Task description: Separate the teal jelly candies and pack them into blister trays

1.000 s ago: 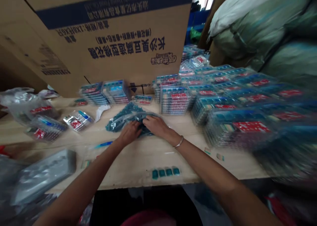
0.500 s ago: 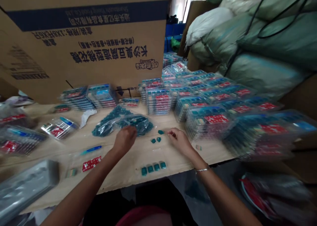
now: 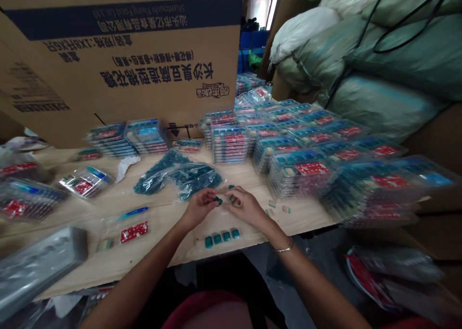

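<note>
My left hand (image 3: pixel 200 207) pinches a small teal block (image 3: pixel 218 200) between thumb and fingertips. Close by on the right, my right hand (image 3: pixel 249 208) has its fingers closed together, with a bit of teal showing at the tips. Another teal block (image 3: pixel 231 187) lies just behind that hand. Nearer the table's front edge is a short row of square teal blocks (image 3: pixel 221 238), in what looks like a clear tray. Behind my hands, an opened clear plastic bag (image 3: pixel 191 171) spills a heap of teal blocks (image 3: pixel 157 174).
Stacks of filled clear packs (image 3: pixel 301 172) line the right and back. A large carton (image 3: pixel 144 79) stands behind. At left are a grey moulded block (image 3: pixel 46 264), a blue pen (image 3: pixel 134 212), and a red packet (image 3: pixel 134 232). Small beige-and-green pieces (image 3: pixel 286 209) lie at right; sacks (image 3: pixel 382 103) sit beyond.
Both hands left the plastic bag and parted, with loose teal blocks lying between them. They have now come together in front of the bag, the left hand holding a teal block.
</note>
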`<state>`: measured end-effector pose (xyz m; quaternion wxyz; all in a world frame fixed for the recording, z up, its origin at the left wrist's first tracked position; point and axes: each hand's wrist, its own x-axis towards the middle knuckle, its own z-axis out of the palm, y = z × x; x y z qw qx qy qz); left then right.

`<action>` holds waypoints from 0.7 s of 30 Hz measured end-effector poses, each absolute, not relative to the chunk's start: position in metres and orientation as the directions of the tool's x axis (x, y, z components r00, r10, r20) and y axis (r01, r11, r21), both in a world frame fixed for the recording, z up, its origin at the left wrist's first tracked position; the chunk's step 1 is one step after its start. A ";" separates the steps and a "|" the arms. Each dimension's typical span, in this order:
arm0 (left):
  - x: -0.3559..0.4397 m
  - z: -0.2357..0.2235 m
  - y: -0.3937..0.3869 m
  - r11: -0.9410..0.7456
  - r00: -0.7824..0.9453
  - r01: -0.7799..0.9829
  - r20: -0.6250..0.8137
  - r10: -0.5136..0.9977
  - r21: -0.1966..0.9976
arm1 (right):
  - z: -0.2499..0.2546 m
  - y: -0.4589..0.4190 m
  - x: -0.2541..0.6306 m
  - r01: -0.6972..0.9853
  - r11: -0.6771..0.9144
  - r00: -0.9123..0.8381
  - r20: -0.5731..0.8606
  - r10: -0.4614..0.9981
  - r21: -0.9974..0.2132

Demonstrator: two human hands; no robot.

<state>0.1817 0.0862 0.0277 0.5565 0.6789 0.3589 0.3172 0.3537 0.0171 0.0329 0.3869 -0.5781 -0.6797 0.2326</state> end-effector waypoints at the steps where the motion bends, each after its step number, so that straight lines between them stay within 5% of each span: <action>1: 0.177 0.032 0.083 -0.031 0.549 0.036 0.007 0.836 0.999 | 0.035 0.017 0.350 0.506 0.245 -0.049 0.256 0.966 -0.827; 6: 0.160 0.049 0.060 0.247 0.534 -0.138 -0.137 0.834 0.959 | 0.041 0.016 0.329 0.059 0.121 -0.127 0.113 0.985 -0.991; 12: 0.143 0.057 0.030 0.366 0.556 -0.203 -0.201 0.806 0.908 | 0.040 -0.002 0.309 -0.246 -0.196 -0.335 -0.107 0.936 -0.949; 15: 0.131 0.056 0.012 0.365 0.539 -0.196 -0.211 0.815 0.910 | 0.042 -0.016 0.295 -0.173 -0.106 -0.310 -0.047 0.949 -0.979; 17: 0.121 0.052 0.002 0.363 0.483 -0.183 -0.238 0.843 0.914 | 0.044 -0.027 0.286 0.032 0.075 -0.237 0.065 0.969 -0.997; 21: 0.104 0.040 -0.011 0.390 0.389 -0.147 -0.310 0.868 0.909 | 0.043 -0.041 0.275 0.434 0.365 -0.191 0.312 0.931 -0.824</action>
